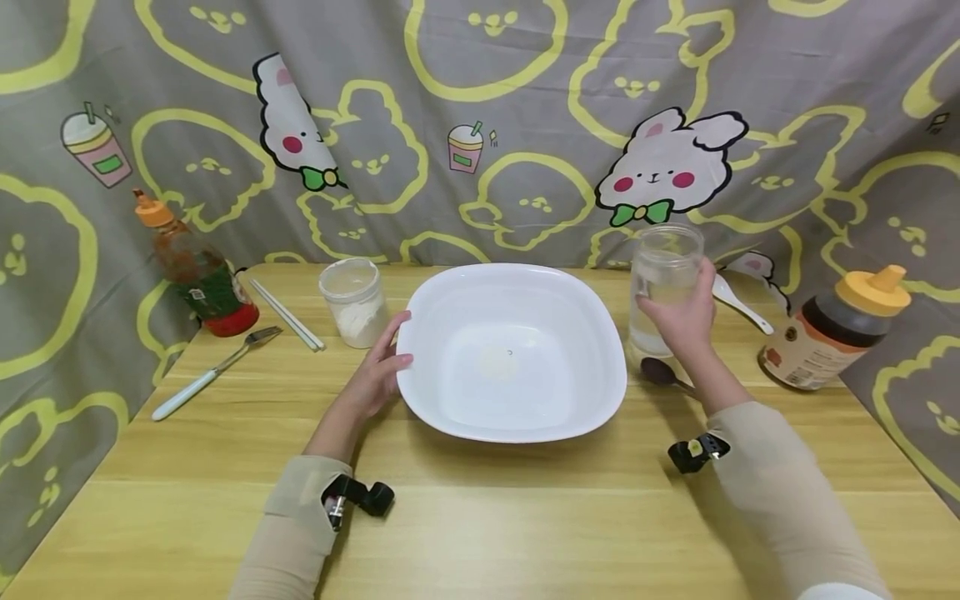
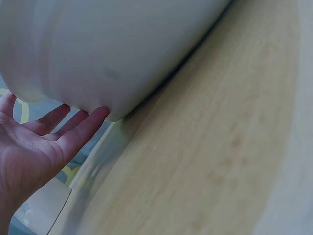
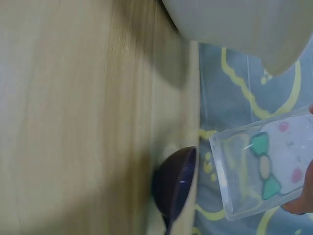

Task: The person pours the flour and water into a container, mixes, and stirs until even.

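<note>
A white basin (image 1: pixel 517 417) stands mid-table, with a faint pale patch and a tiny mark on its floor. My left hand (image 1: pixel 372 379) touches its left side; in the left wrist view the fingers (image 2: pixel 80 134) stretch out, their tips against the outer wall. On the basin's right, my right hand (image 1: pixel 686 312) grips a clear jar (image 1: pixel 663 271), thumb in front. The right wrist view shows the jar (image 3: pixel 254 171) raised off the table; whether it holds liquid I cannot tell. Just below it lies a dark spoon (image 1: pixel 658 372).
Left of the basin are a jar of white powder (image 1: pixel 358 312), chopsticks (image 1: pixel 288 315), a fork (image 1: pixel 221 367) and a red sauce bottle (image 1: pixel 198 275). On the right are a white spoon (image 1: pixel 742 304) and a dark, yellow-capped bottle (image 1: pixel 832 333). A patterned curtain (image 1: pixel 525 125) hangs behind.
</note>
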The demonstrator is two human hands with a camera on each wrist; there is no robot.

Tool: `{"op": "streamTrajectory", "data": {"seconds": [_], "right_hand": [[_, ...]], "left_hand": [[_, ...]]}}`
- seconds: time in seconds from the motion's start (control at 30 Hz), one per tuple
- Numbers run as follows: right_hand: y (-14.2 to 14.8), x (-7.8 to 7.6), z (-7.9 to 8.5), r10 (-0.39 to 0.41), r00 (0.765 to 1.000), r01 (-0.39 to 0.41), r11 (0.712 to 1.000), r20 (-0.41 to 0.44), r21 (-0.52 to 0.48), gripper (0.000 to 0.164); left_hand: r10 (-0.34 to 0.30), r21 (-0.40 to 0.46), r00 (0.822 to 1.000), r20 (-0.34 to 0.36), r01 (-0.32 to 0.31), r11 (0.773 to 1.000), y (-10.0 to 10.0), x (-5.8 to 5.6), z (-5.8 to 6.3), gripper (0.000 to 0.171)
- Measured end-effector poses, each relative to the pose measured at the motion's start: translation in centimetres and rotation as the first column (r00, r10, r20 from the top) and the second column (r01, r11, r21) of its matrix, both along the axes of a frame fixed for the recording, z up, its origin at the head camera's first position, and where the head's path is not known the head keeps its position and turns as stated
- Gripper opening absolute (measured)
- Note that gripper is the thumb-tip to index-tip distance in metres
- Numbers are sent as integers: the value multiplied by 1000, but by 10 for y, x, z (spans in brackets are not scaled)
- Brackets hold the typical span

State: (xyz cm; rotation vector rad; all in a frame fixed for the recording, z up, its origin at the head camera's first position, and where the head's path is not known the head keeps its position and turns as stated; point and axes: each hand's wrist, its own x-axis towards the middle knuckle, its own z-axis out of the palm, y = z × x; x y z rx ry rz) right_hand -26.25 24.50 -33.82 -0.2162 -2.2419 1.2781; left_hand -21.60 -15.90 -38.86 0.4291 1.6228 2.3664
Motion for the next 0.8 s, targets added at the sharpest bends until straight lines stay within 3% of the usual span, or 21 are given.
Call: {"op": "streamTrajectory", "data": {"seconds": [0.23, 0.47, 0.8], "right_hand": [[-8, 12, 13, 116, 991, -106, 987, -71, 124, 83], [-15, 15, 24, 218, 963, -162, 939, -161, 302, 82], [-24, 26, 35, 250, 963, -186, 884, -98, 429, 79]], "left_hand": [[7, 2, 1000, 2, -7, 1000, -2, 1, -2, 64], [-10, 19, 1000, -12, 11, 1000, -3, -1, -3, 62], [-21, 4, 1000, -10, 21, 1000, -1, -2, -2, 63]]}}
